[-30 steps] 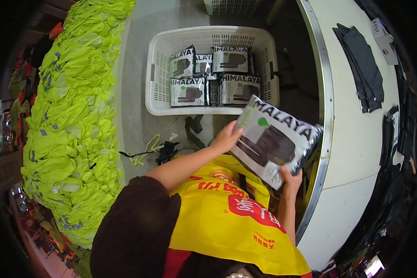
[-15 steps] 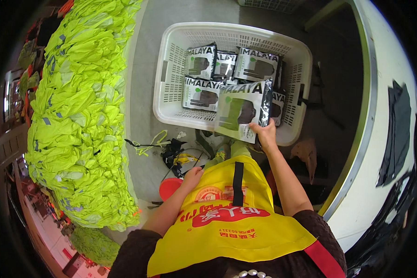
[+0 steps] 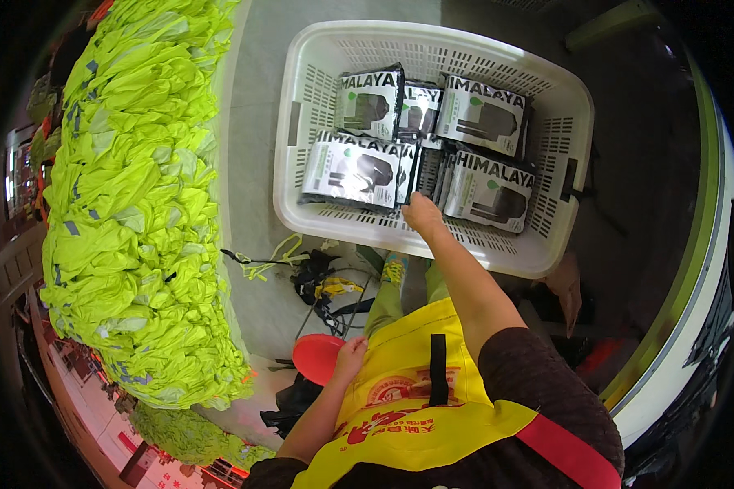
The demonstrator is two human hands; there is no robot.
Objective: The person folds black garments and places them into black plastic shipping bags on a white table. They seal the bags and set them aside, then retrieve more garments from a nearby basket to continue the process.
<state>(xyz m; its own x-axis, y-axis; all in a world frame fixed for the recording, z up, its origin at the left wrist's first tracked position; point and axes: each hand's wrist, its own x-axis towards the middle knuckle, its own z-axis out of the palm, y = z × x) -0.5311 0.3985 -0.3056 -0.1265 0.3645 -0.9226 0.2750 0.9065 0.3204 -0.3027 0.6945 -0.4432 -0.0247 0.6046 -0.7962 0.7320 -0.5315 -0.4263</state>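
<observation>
Flat plastic garment packs (image 3: 485, 114), white and black with printed pictures of dark clothing, lie in two rows inside a white plastic basket (image 3: 300, 77). My right hand (image 3: 422, 213) reaches over the basket's near rim, its fingers closed at the lower corner of a garment pack (image 3: 408, 173) in the near row. That pack is mostly covered by a shiny garment pack (image 3: 352, 169) to its left. Another near-row garment pack (image 3: 491, 191) leans to the right of a dark gap. My left hand (image 3: 351, 359) is curled by my yellow apron (image 3: 412, 326); whatever its fingers may hold is hidden.
A tall heap of neon-yellow garments (image 3: 139, 204) rises on the left. Near the basket, a red round thing (image 3: 318, 359) and a tangle of black straps (image 3: 314, 277) lie by my feet. A pale curved edge (image 3: 701, 269) runs along the right.
My right hand has moved left and lowered the raised garment pack into the basket's near row, uncovering the right-hand pack. My left hand has shifted down in the picture. The view has moved too.
</observation>
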